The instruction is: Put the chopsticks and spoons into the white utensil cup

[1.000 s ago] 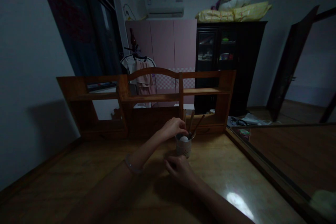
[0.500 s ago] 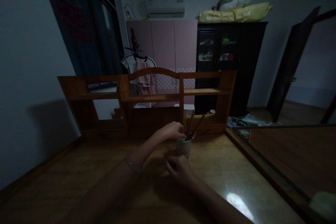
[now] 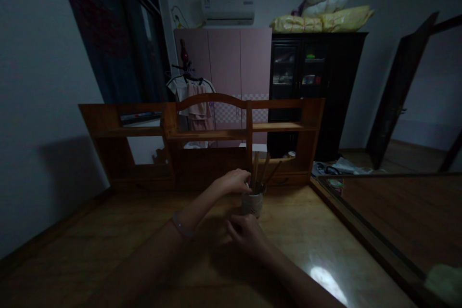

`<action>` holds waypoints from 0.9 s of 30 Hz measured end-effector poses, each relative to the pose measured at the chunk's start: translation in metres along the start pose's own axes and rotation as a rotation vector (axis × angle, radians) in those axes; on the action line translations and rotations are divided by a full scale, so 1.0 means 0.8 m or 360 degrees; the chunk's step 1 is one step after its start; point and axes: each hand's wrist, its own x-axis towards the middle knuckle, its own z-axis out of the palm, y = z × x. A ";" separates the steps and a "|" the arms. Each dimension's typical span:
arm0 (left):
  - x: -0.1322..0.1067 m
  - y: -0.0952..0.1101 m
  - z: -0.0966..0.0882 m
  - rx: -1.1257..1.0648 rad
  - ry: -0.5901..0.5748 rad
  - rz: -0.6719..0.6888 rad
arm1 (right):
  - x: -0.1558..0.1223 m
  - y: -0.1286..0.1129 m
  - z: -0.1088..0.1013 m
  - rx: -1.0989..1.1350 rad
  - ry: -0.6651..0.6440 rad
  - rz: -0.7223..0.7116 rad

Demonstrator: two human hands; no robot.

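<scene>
A small pale cup [image 3: 251,205] with a dotted pattern stands upright on the wooden desk [image 3: 296,240]. Several thin wooden sticks [image 3: 265,167], much like chopsticks, lean out of its top. My left hand [image 3: 235,181] reaches over from the left, its fingers bent together at the left side of the cup's rim, close to the sticks. What lies between those fingertips is too dark to make out. In front of the cup is my right hand [image 3: 249,233], its fingers curled near the cup's base; whether it touches the cup or holds anything is hidden.
A wooden shelf unit [image 3: 209,134] runs along the desk's back edge, just behind the cup. A raised wooden edge [image 3: 346,216] borders the desk on the right, and a wall [image 3: 65,178] on the left. Pink and black cabinets stand farther back.
The left fingers have shifted slightly left and down along the cup's rim. The sticks in the cup now show more clearly, standing slightly differently. My right hand has barely moved.
</scene>
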 end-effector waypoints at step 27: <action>-0.002 0.000 -0.006 -0.0151 -0.0038 0.0136 | 0.001 0.003 0.001 -0.0024 0.0002 -0.0014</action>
